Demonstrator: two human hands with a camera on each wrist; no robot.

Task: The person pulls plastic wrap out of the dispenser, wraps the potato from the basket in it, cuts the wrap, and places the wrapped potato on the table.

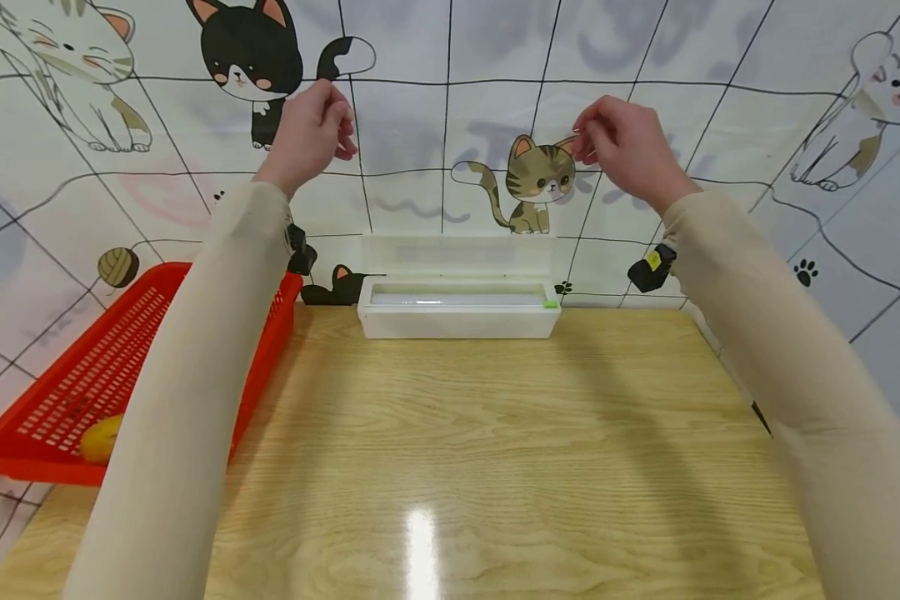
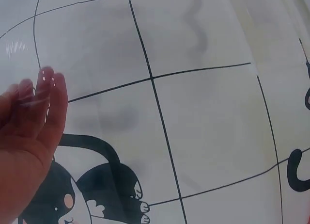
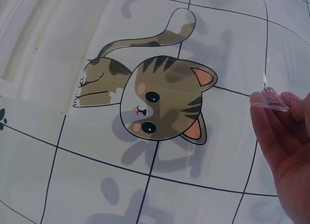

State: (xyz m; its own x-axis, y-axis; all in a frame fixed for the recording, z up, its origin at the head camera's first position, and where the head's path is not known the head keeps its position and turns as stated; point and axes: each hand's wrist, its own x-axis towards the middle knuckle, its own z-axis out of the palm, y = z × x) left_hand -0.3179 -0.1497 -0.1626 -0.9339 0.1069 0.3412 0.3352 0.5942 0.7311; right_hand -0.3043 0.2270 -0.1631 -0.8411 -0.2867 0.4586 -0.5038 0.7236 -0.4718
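Both hands are raised above the back of the table, apart from each other. My right hand [image 1: 630, 150] pinches a clear sheet of plastic wrap [image 3: 271, 106] between thumb and fingers; crinkles show at the fingertips in the right wrist view. At the left, my left hand [image 1: 311, 133] pinches plastic wrap too, with a glossy fold across its fingertips in the left wrist view. The film between the hands is nearly invisible. Below them stands a white plastic wrap dispenser [image 1: 457, 323], its lid [image 1: 457, 254] raised and a green slider [image 1: 551, 305] at its right end.
A red plastic basket [image 1: 45, 473] stands at the left, partly behind the left sleeve, with a yellow object [image 1: 101, 439] in it. The wooden table [image 1: 495, 442] ends at a wall covering [image 1: 405, 125] printed with cats and grid lines, right behind the dispenser.
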